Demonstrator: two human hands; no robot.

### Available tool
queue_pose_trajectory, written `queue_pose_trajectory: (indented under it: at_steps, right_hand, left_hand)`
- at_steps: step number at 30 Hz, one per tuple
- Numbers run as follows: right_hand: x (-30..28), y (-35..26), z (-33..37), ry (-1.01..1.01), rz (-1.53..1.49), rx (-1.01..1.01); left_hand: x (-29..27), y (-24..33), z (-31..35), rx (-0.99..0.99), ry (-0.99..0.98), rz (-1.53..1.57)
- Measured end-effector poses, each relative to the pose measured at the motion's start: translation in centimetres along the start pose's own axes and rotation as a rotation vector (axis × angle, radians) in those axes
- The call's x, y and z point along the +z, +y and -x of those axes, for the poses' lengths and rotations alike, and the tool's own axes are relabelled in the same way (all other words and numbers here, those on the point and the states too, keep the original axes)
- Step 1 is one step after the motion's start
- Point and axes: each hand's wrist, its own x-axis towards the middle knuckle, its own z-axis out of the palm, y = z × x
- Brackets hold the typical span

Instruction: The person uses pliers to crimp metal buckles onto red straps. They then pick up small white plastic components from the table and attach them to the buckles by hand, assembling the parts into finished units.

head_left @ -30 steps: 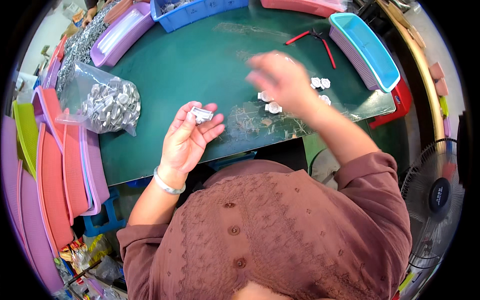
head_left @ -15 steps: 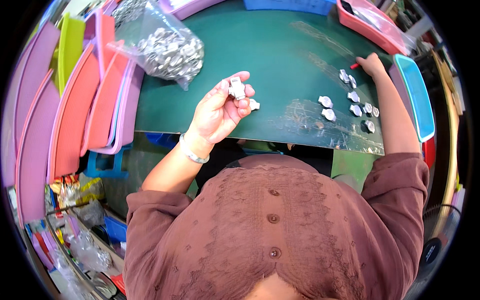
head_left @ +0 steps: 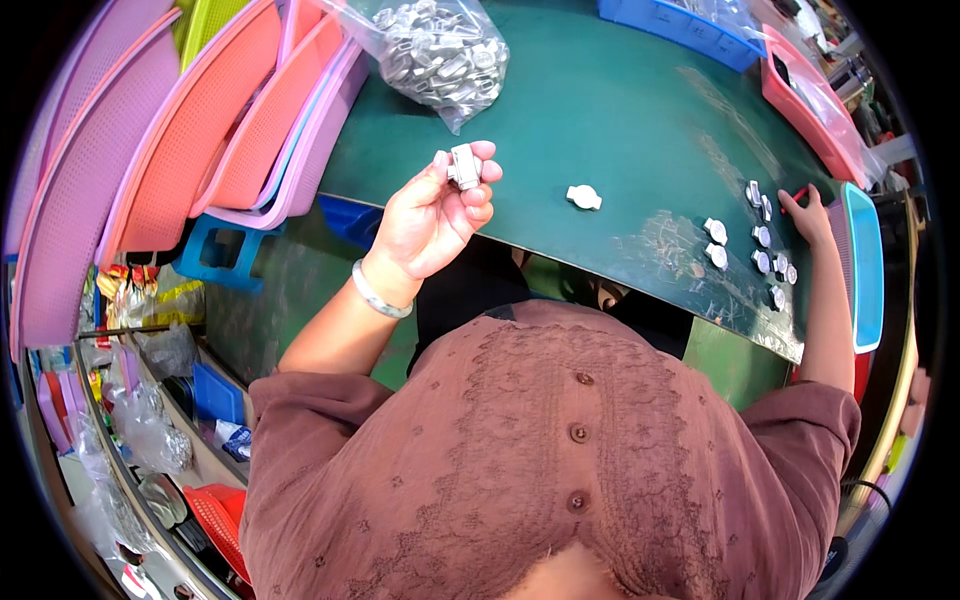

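My left hand (head_left: 432,215) is raised over the table's near edge, fingers curled. Pinched between its thumb and fingers is a small silver metal piece (head_left: 464,167) with a blocky outline. Beyond the right end of a group of similar pieces, my right hand (head_left: 812,216) rests low at the tabletop. Its fingers close on a thin red object (head_left: 795,197), mostly hidden, whose kind I cannot make out. One loose metal piece (head_left: 584,197) lies alone between the hands. Several more metal pieces (head_left: 762,236) with round middles lie just left of my right hand.
A clear plastic bag (head_left: 450,60) full of metal pieces lies on the green table (head_left: 600,110). Pink, orange and purple baskets (head_left: 215,130) lean at the left. A blue bin (head_left: 680,28), a pink tray (head_left: 815,110) and a turquoise-rimmed basket (head_left: 866,280) line the far and right sides.
The whole view has turned, shifting the table rightward and downward. Both hands keep their holds; the piece in my left hand is tilted a little differently. My right hand appears slightly nearer relative to the loose pieces.
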Motion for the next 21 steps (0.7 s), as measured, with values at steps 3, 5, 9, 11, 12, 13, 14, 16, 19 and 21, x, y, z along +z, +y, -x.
queue_pose_trajectory:
  at_steps: [3, 5, 9, 11, 12, 13, 14, 16, 19, 21]
  right_hand:
    - [0.0, 1.9, 0.0, -0.047, -0.086, -0.015]
    - [-0.2, 2.1, 0.6, -0.043, -0.123, -0.042]
    - [-0.1, 3.4, -0.6, -0.014, -0.12, -0.197]
    - [-0.5, 2.0, 0.7, 0.021, -0.062, -0.245]
    - [-0.6, 1.6, 1.1, 0.039, -0.033, -0.271]
    - [-0.7, 1.7, 1.3, 0.037, -0.046, -0.287]
    - [-0.7, 2.3, 0.9, 0.052, -0.05, -0.312]
    - [-0.7, 4.2, -0.9, 0.083, -0.061, -0.365]
    - [-4.2, 0.6, -2.3, -0.056, -0.354, -0.402]
    - [-7.7, -7.5, 3.2, -0.279, -0.746, -0.451]
  left_hand:
    - [0.2, 0.7, 1.0, 0.01, 0.009, -0.011]
    - [0.6, 0.9, 1.5, -0.001, 0.014, -0.006]
    - [-0.3, 1.0, 2.5, 0.049, 0.029, -0.056]
    - [-0.5, 0.9, 3.1, 0.076, 0.054, -0.069]
    - [-0.6, 0.8, 3.5, 0.081, 0.065, -0.071]
    - [-0.9, 0.7, 3.8, 0.085, 0.072, -0.071]
    - [-1.1, 0.8, 4.2, 0.092, 0.081, -0.071]
    - [-1.4, 0.6, 5.3, 0.109, 0.083, -0.044]
    - [-1.9, 0.5, 7.1, 0.147, 0.091, 0.0]
    - [-2.2, 0.0, 8.4, 0.175, 0.113, 0.016]
